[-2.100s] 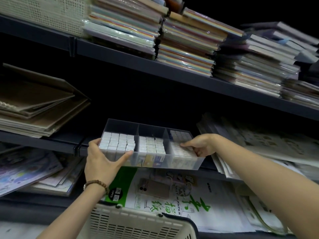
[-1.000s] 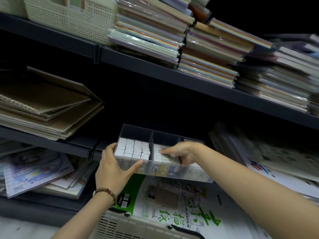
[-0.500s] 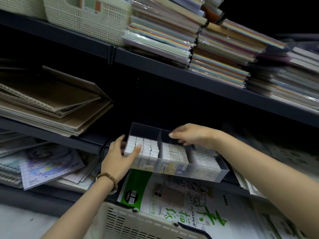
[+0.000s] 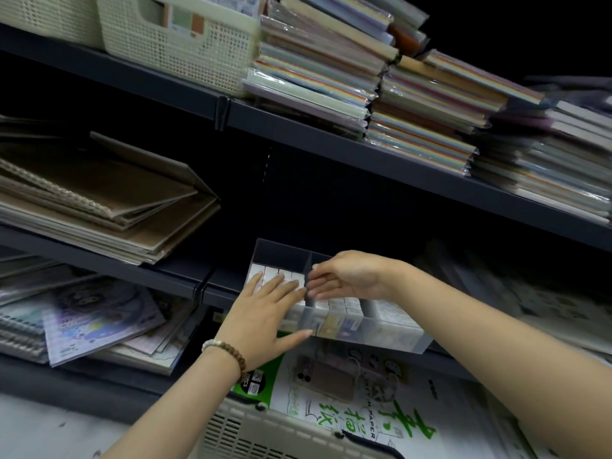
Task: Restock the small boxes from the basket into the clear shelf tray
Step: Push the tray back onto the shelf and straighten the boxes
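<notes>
Now my left hand [image 4: 265, 313] lies flat, fingers straight, on the boxes [image 4: 284, 272] in the left part of the tray [image 4: 390, 336], my right hand [image 4: 347, 276] hovers relaxed and empty over the middle part, and the basket [image 4: 251, 432] is below, nearer to my left wrist.

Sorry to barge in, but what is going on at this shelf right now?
A person is working on the small boxes in the clear shelf tray. The left hand lies flat on the boxes in the left compartment, thumb against the tray's front wall. The right hand reaches over the divider with relaxed fingers, holding nothing visible. Boxes fill the front of the tray; the back of the left compartment is bare. The basket sits below, its contents out of view.
</notes>
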Motion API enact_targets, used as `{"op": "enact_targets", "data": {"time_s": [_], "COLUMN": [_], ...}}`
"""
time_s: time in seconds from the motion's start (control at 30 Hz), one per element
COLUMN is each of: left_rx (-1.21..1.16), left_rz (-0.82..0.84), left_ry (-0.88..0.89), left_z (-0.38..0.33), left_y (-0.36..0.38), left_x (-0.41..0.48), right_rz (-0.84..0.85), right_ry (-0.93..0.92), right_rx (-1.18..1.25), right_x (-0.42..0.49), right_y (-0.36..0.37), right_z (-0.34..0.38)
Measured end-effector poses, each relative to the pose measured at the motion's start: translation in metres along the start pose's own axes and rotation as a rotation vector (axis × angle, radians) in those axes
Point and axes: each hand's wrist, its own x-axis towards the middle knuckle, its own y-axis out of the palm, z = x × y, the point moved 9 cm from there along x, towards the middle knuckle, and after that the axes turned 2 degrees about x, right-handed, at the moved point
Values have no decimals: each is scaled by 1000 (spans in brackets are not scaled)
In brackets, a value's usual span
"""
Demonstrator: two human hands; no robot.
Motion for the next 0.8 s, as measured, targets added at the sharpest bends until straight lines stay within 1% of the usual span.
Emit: {"op": "enact_targets", "data": {"time_s": [0.1,0.23,0.27,0.3,0.37,0.4,0.47,0.53,0.57,0.67,0.8], "left_rx": [-26,-107,-178,-296,-598,-723,-868,-919,-915,-900,-888], "left_rz": [-19,-91,-127,-169,-199,-169,-71,-4,4,-26,-61], "left_ry": [-16,-32,-72,-139,-317,-395,-479,-462,-436,-403,-419], "left_z": [-2,6,16,30,60,70,78,78,77,79,82], "left_y": [0,-9,-12,-15,-11,-4,12,21,22,20,20], "left_x": [-1,-7,-10,-14,-22,-25,-27,-24,-23,-21,-22], "right_rz": [41,75,100,126,153,151,152,176,176,143,110], "right_ry": [99,212,234,246,255,259,268,286,296,307,280], "right_rx": [-66,-60,-51,-50,-34,-30,-65,-120,-152,-252,-314], "right_x": [3,11,13,15,21,24,29,32,34,37,37], "right_y": [12,27,33,39,46,47,49,54,56,59,58], "right_z": [6,8,6,5,3,3,2,1,1,0,1]}}
